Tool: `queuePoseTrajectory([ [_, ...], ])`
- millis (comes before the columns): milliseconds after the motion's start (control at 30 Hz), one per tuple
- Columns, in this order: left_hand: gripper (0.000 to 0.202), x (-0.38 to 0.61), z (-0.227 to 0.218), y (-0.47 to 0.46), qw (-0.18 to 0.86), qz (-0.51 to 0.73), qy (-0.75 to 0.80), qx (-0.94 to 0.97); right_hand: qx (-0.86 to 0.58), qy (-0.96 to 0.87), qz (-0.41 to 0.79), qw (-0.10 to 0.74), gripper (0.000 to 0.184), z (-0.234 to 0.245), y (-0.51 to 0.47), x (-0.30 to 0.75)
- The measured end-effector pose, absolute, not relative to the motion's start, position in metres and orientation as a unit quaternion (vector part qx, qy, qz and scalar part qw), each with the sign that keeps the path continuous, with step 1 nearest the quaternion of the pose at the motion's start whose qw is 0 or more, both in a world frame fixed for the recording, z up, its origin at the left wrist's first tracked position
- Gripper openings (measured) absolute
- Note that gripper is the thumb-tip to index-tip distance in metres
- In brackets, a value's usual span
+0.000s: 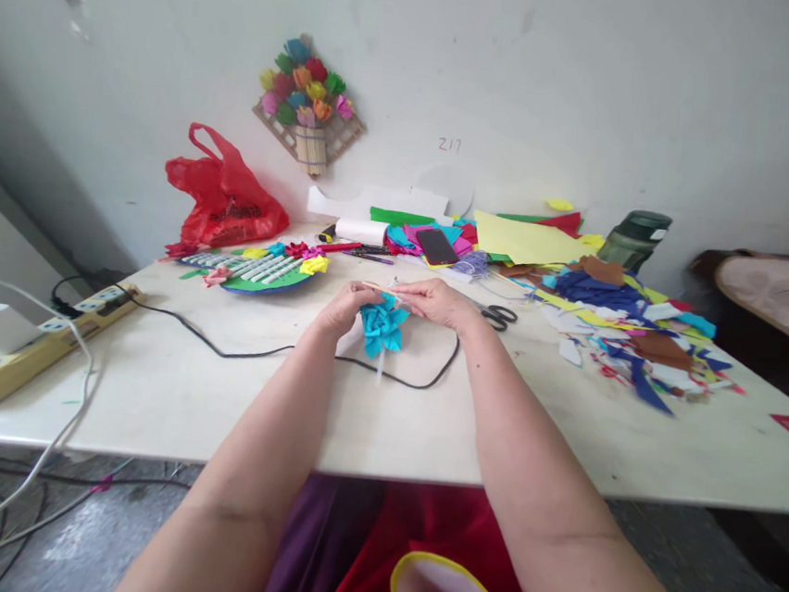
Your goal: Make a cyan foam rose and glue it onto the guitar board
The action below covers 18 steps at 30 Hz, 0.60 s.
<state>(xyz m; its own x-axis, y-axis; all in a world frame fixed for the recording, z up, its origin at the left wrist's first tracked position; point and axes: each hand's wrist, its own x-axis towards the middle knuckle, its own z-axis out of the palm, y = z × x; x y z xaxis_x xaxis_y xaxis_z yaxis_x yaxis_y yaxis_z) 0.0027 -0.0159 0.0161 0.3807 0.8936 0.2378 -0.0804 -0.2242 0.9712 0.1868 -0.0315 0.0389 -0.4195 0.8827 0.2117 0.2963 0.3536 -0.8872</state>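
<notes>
Closest to the person is a bit of red cloth [441,533], below the edge of the desk [414,447]. The front part of the desk is pale. A yellow power strip [47,344] sits on its left side. A black cord [228,355] runs from there and bends round under the arms.

Next comes the blue paper flower [383,325]. It is right between the two hands, a little to the person's side of the fingertips. It is nearly round, so I see no clear long way to it. A pale strip [380,369] pokes out below it, toward the person. Both hands are about as near to it as each other. The left hand [348,308] is narrow and holds the flower's left side. The right hand [436,302] is narrow too, by the upper right petals, but I cannot tell what it pinches. A thin tan stick [378,287] lies across, from one hand toward the other.

The black scissors [499,318] lie just right of the right hand. Farther back are a green board [256,285] on the left, paper scraps [641,343] on the right, and a phone [436,246] between.
</notes>
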Motion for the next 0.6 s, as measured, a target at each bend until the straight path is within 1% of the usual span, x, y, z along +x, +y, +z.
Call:
queuePoseTrajectory([
  [100,0.018,0.003,0.014,-0.015,0.553,0.457,0.324,0.617,-0.39,-0.755,0.368,0.378,0.032,0.03,-0.023,0.187],
  [200,0.022,0.003,0.013,-0.014,0.552,0.475,0.32,0.606,-0.392,-0.778,0.299,0.389,0.028,0.024,-0.017,0.188],
  [367,0.019,0.006,0.011,-0.012,0.552,0.493,0.331,0.584,-0.422,-0.805,0.216,0.356,0.024,0.031,-0.023,0.188],
  [500,0.018,0.006,0.009,-0.01,0.548,0.491,0.345,0.583,-0.438,-0.82,0.166,0.328,0.027,0.037,-0.029,0.187],
  [600,0.018,0.006,0.008,-0.01,0.533,0.492,0.358,0.588,-0.441,-0.825,0.151,0.32,0.028,0.037,-0.029,0.186],
])
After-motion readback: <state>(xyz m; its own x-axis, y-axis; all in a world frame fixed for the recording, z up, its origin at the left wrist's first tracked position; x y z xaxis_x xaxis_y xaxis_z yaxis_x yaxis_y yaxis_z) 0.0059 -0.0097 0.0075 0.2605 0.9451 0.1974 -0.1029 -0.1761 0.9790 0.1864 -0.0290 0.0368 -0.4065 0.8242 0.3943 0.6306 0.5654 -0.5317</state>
